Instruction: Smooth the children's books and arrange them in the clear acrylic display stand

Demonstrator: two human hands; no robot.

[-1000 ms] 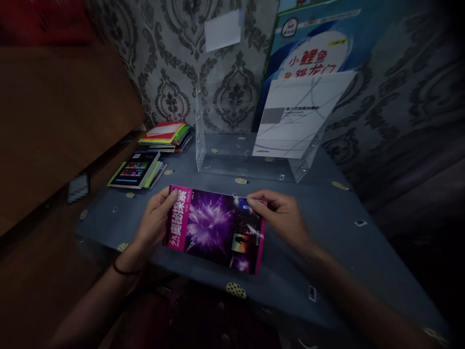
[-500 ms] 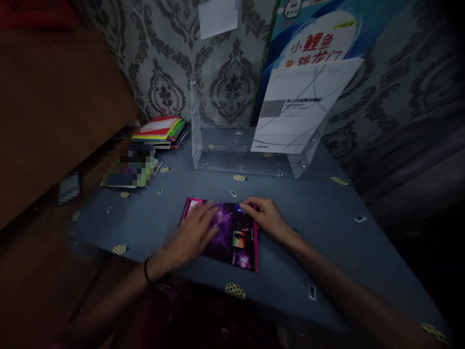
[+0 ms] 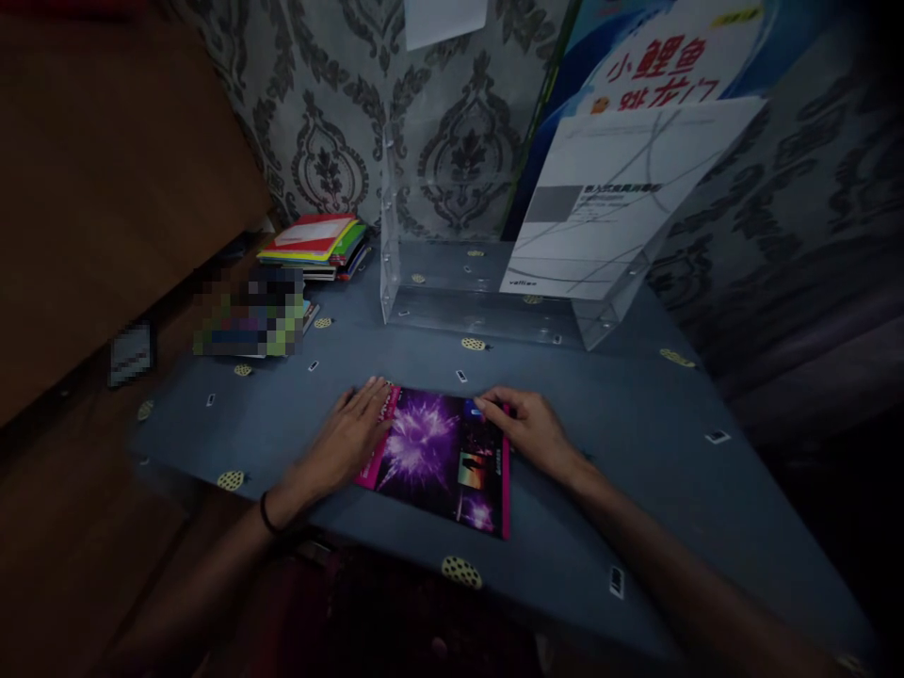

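A thin book [image 3: 422,457] with a purple and black cover and pink borders lies on the blue tablecloth near the table's front edge. My left hand [image 3: 347,441] rests flat over its left edge, fingers stretched out and close together. At the upper right corner, my right hand [image 3: 531,428] has the edge between thumb and bent fingers. The book's pages and underside are hidden, and its cover is closed.
Behind the book stands a clear acrylic rack [image 3: 487,315] holding a white booklet [image 3: 600,217] and a tall blue picture book [image 3: 565,80]. Stacked books [image 3: 311,247] and a blurred pile [image 3: 250,320] sit at the back left, beside a brown wooden panel [image 3: 120,188].
My left hand has slid left across the cover to the book's left edge, uncovering the purple burst. My right hand keeps its place at the corner. The view has shifted slightly.
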